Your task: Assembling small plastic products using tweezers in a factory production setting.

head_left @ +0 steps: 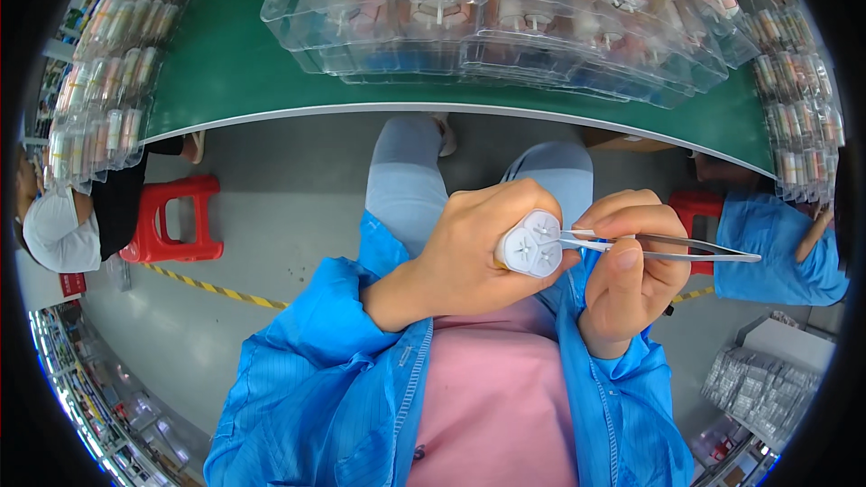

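Observation:
My left hand is closed around a three-lobed white piece, its end face turned up. Each lobe of that face carries a small cross-shaped mark; the rest of the piece is mostly hidden in my fist. My right hand pinches a pair of metal tweezers between thumb and fingers. Their closed rear end points right, and the pale tips reach the right edge of the white piece. Whether the tips grip anything is too small to tell. Both hands are held over my lap, in front of the bench.
Stacked clear plastic trays with pink and white cylinders stand on the green bench. More filled trays are piled left, and others right. Red stools and co-workers flank me; boxed silvery packs sit lower right.

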Demonstrator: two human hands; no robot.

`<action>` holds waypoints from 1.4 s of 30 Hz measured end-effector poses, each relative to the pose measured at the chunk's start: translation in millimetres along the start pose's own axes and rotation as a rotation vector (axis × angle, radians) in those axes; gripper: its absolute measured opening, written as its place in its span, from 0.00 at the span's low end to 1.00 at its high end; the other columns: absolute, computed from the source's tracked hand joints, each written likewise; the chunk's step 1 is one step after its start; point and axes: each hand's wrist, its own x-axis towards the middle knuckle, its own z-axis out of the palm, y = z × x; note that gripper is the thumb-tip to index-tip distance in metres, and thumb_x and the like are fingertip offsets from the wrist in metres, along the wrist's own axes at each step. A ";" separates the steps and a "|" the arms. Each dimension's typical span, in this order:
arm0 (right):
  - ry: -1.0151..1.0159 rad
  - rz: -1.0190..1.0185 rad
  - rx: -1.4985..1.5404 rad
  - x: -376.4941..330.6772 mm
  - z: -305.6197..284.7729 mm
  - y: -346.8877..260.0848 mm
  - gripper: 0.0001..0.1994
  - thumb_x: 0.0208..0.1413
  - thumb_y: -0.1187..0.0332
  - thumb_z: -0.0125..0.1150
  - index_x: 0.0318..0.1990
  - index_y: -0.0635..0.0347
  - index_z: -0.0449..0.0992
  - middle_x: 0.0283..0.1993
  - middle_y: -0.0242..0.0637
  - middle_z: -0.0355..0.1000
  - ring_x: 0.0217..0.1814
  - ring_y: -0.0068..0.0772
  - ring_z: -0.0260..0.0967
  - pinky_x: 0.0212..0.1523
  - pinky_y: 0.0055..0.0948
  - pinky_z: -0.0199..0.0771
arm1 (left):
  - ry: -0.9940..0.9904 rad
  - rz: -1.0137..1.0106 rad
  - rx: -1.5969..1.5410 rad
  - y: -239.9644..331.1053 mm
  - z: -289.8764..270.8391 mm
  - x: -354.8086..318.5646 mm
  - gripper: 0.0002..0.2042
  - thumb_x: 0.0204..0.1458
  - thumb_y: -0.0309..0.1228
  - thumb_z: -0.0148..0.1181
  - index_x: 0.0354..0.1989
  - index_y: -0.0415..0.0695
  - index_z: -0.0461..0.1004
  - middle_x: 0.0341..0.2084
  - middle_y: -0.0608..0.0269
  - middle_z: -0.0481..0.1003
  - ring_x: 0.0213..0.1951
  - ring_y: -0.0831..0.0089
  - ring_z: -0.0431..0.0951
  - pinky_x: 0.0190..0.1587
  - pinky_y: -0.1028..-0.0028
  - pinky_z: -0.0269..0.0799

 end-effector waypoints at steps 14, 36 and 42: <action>0.055 0.010 0.047 -0.4 5.7 4.6 0.12 0.56 0.65 0.56 0.37 0.68 0.71 0.34 0.45 0.70 0.34 0.28 0.68 0.37 0.25 0.69 | -0.054 -0.058 0.005 -3.8 -6.1 -1.6 0.22 0.39 0.29 0.71 0.42 0.38 0.68 0.35 0.57 0.73 0.34 0.72 0.74 0.33 0.76 0.68; -0.013 -0.057 -0.005 1.3 -0.9 3.7 0.11 0.50 0.68 0.63 0.35 0.68 0.75 0.34 0.45 0.74 0.35 0.33 0.69 0.36 0.26 0.67 | 0.030 -0.089 0.022 -8.8 9.1 0.1 0.16 0.38 0.24 0.71 0.34 0.41 0.70 0.24 0.64 0.73 0.25 0.80 0.73 0.26 0.79 0.67; -0.063 -0.061 -0.045 5.0 5.4 1.7 0.08 0.48 0.71 0.63 0.33 0.68 0.76 0.32 0.44 0.75 0.32 0.34 0.69 0.32 0.27 0.67 | 0.077 -0.028 0.086 -9.0 7.0 -1.6 0.14 0.38 0.22 0.68 0.33 0.41 0.70 0.22 0.64 0.72 0.24 0.77 0.73 0.25 0.78 0.66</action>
